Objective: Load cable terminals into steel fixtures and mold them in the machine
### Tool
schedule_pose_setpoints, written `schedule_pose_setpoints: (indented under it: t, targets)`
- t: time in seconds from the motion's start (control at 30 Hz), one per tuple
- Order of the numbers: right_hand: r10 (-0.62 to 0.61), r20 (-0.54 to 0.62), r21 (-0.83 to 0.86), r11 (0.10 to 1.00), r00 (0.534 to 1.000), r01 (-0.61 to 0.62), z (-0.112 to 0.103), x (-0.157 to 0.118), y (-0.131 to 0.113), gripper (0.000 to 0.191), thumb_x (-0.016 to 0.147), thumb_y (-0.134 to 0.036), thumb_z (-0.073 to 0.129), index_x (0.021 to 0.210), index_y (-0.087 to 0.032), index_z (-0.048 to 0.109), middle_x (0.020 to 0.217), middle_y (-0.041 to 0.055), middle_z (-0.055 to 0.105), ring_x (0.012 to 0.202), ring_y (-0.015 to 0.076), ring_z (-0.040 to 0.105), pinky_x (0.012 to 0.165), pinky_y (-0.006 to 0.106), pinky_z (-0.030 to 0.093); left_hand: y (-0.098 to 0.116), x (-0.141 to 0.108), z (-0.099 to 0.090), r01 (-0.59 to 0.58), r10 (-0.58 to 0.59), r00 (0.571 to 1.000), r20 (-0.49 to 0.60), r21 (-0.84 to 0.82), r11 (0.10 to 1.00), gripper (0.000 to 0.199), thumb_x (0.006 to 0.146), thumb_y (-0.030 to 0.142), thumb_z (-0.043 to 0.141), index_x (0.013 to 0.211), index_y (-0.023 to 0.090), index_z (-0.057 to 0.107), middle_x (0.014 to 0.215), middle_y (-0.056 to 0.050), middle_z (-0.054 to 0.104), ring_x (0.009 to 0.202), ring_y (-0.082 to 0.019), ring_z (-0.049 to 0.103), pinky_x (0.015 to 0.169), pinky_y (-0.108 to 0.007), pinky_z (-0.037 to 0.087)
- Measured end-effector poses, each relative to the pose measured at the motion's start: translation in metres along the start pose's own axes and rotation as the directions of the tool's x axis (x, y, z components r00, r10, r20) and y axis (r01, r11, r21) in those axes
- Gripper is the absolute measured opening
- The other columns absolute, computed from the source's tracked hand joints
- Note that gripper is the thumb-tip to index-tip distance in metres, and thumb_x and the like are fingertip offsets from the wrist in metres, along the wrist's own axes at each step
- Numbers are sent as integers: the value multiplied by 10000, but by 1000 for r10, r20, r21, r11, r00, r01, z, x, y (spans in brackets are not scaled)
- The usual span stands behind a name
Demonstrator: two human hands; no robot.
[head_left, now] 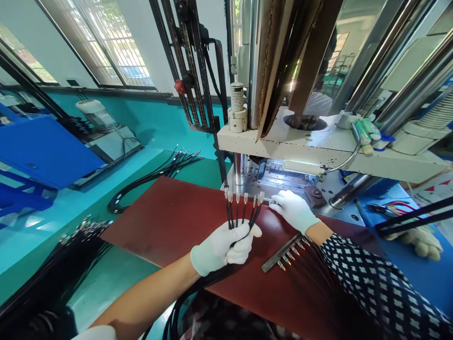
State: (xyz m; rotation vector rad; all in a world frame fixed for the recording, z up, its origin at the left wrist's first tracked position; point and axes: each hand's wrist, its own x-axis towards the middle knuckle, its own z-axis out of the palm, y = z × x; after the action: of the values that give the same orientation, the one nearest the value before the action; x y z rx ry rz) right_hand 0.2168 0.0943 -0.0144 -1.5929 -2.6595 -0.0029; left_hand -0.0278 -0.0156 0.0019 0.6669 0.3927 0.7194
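In a white glove, my left hand [233, 243] is closed around a bundle of black cables [244, 217]. Their pale metal-and-clear end connectors stick up in a loose fan. My right hand [292, 210], also gloved, is at the front edge of the press bed, with its fingertips pinched on a grey metal strip [272, 201]; the rest of the strip is partly hidden. Below the right wrist, a slotted metal bar [281, 254] lies on the red-brown board [170, 212], with several cable ends set along it. Their cables run back under my right sleeve.
The press [329, 146] stands ahead, with a lit metal die [283, 172] under its white plate. Coiled cables [130, 191] and a thick cable bundle [53, 269] lie left. Right, a blue surface [399, 269] holds pliers [382, 208] and used gloves [423, 241].
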Motion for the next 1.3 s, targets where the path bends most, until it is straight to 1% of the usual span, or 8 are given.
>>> schedule_pose_setpoints:
  t: [0.43,0.6,0.7,0.77,0.87,1.03,1.17,1.3]
  targets:
    - [-51,-52,47,997,997,53,11,-1,9,364,1001,-410,454,1127,-174,701,1028,118,621,985,274,572,863,372,452,46,-20,-32,-327,371,923,-102,301,896,271,958,378,564,1049,135,643,540,78,347,395,-31,248,402,-162,261]
    - [-30,-38,99,995,999,34,8,1,7,384,996,-403,455,1162,-152,693,1043,130,612,1011,291,561,899,398,447,130,-28,-63,-385,641,702,-311,592,708,253,1017,328,453,1004,131,611,549,102,367,358,-41,283,378,-157,300]
    - [-4,-24,132,991,1000,7,4,0,3,393,993,-408,457,1175,-148,689,1068,142,609,1040,304,546,903,408,445,167,-21,-78,28,816,475,-330,932,361,333,1038,163,345,830,76,590,511,122,461,424,-53,473,510,-156,468]
    - [14,-18,163,987,1000,-10,3,-1,0,388,985,-410,474,1177,-150,689,1087,149,608,1049,308,539,912,417,442,167,-9,-81,248,873,403,-275,951,185,283,985,80,413,742,104,555,585,87,585,683,-47,638,756,-163,523]
    - [35,-20,246,969,999,-29,2,-4,-2,355,964,-384,521,1144,-138,702,1089,168,613,1062,322,532,936,451,434,129,23,-71,287,863,478,-164,958,23,76,862,92,630,924,134,643,889,-34,715,1087,-177,639,1015,-321,483]
    - [86,-48,512,858,995,-50,-4,6,5,277,937,-327,559,955,-105,723,982,135,670,986,239,596,974,416,454,48,90,-62,66,399,913,81,938,-341,343,814,211,696,1155,211,662,1138,-70,656,1099,-244,608,1027,-406,466]
    - [216,-51,763,638,975,-101,-24,4,18,600,957,-622,361,874,-125,686,701,23,633,618,135,583,636,279,523,37,116,-81,-20,300,943,147,921,-389,187,925,249,572,1038,152,685,1036,-94,648,1035,-223,594,970,-374,472]
    - [383,-75,862,489,920,-133,-61,-76,29,589,922,-694,332,896,-215,672,516,-9,442,440,140,383,456,292,375,45,116,-93,-54,297,937,185,916,-398,223,949,279,538,1064,156,684,1015,-96,641,1020,-221,583,955,-371,467]
